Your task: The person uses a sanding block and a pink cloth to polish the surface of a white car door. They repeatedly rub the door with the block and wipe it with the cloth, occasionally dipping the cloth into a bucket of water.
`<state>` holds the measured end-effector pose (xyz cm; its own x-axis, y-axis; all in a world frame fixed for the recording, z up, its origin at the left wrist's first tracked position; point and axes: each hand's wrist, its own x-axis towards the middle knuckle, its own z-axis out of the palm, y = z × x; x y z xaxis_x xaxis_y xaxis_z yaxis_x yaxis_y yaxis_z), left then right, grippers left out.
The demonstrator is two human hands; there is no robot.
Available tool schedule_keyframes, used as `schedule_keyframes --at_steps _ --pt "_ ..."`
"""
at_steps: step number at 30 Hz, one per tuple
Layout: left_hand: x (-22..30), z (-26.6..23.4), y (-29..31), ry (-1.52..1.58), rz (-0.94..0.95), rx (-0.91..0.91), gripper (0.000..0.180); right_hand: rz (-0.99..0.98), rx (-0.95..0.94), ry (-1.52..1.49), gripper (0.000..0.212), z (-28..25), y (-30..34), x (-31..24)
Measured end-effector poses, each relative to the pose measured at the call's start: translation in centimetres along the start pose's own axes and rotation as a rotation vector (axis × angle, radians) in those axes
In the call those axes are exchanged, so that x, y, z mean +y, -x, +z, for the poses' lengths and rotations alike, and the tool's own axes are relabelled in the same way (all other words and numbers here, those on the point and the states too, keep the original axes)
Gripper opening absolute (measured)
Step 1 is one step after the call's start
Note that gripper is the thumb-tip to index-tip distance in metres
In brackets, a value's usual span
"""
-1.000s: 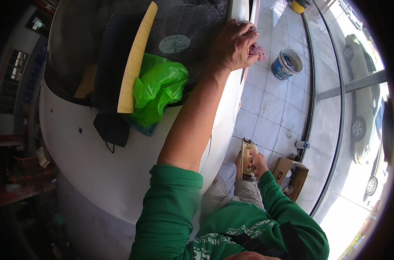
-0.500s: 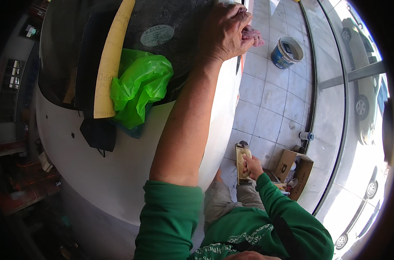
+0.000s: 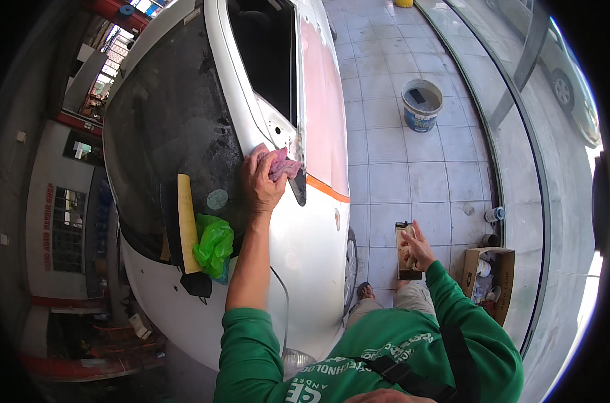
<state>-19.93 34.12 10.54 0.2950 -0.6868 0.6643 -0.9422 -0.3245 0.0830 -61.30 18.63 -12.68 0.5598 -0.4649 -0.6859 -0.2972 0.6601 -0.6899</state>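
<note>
My left hand (image 3: pixel 263 185) is closed on a crumpled pink cloth (image 3: pixel 286 165), pressing it to the white car (image 3: pixel 298 235) at the base of the windshield pillar, beside the open side window. In my right hand (image 3: pixel 420 250), held low above the floor, is a hand sanding block (image 3: pixel 404 270) with a pale handle; some fingers stretch out across it. On the dusty windshield (image 3: pixel 184 121), left of my left forearm, lie a yellow strip of sandpaper (image 3: pixel 186 225) and a bright green plastic bag (image 3: pixel 213 243).
A bucket (image 3: pixel 422 111) with grey contents stands on the tiled floor to the right. Nearer are a can (image 3: pixel 495 214) and an open cardboard box (image 3: pixel 505 292) of supplies, along a glass wall. The car door (image 3: pixel 323 114) has pinkish patches and an orange strip.
My view has drawn back and tilted, showing more of the car. The left hand, still gripping the cloth, now rests flatter against the pillar base. The sanding block stays in my right hand.
</note>
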Motion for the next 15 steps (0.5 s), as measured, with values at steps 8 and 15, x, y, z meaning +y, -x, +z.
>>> schedule_keyframes --at_steps 8,15 --pt "15.2 11.9 -0.1 0.526 -0.298 -0.218 0.034 0.014 -0.5 -0.487 0.075 5.1 -5.9 -13.4" --pt "12.1 18.9 -7.7 0.794 -0.327 -0.854 0.089 -0.012 -0.464 -0.788 0.034 1.6 -16.0 -15.8"
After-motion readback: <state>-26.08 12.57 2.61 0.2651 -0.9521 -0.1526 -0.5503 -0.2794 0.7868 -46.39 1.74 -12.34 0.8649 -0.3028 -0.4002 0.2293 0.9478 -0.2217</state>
